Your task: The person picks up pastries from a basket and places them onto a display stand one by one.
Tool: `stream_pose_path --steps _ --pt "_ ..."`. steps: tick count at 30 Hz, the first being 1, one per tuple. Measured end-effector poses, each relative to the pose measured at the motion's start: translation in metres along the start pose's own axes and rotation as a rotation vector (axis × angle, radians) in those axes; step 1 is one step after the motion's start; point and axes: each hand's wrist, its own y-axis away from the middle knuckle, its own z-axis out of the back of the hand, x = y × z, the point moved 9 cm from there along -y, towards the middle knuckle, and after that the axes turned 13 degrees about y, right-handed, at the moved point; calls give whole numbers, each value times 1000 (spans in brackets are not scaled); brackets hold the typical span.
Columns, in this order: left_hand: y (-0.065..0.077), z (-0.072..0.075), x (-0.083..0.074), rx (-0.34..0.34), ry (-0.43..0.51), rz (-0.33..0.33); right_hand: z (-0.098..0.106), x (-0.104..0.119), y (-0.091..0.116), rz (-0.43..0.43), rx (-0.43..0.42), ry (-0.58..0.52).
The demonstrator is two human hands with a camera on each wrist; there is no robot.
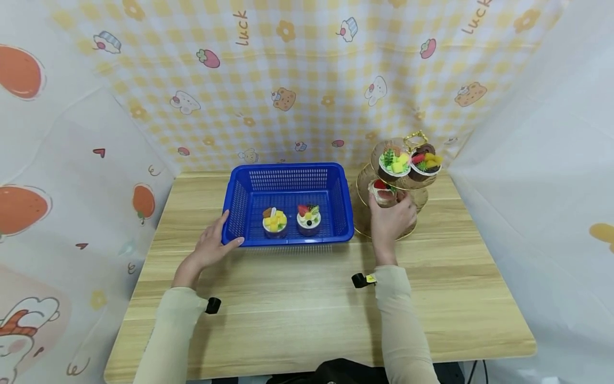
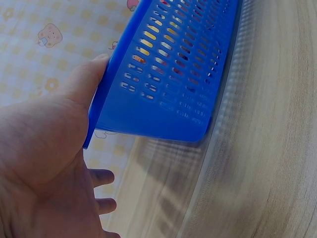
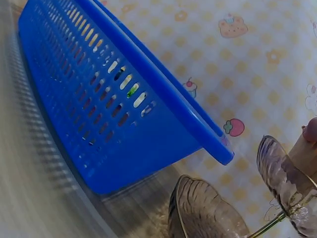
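Observation:
My left hand (image 1: 209, 246) rests at the front left corner of a blue plastic basket (image 1: 288, 167), thumb along the front rim and fairly straight fingers at the left side. In the left wrist view the thumb (image 2: 84, 82) lies against the rim. On the right, my right hand (image 1: 392, 220) holds a small toy cupcake (image 1: 384, 194) with a red fruit topping between thumb and fingers. That cupcake is at the middle tier of a tiered dessert stand (image 1: 416, 184), under the top tier. Only a fingertip (image 3: 310, 130) shows in the right wrist view.
Inside the basket stand a yellow-fruit cupcake (image 1: 275, 223) and a strawberry-topped one (image 1: 308, 220). The stand's top tier carries a green-and-yellow cupcake (image 1: 394, 162) and a dark one with fruit (image 1: 425, 161). A patterned curtain (image 1: 307, 74) hangs behind the wooden table (image 1: 297, 309).

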Motion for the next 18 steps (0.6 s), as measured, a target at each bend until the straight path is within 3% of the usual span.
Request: stream_pose_path --steps 6,18 --pt "1 0 -1 0 6 0 -4 1 -1 17 -42 15" --pt "1 0 -1 -4 8 -3 -13 2 2 66 -17 29"
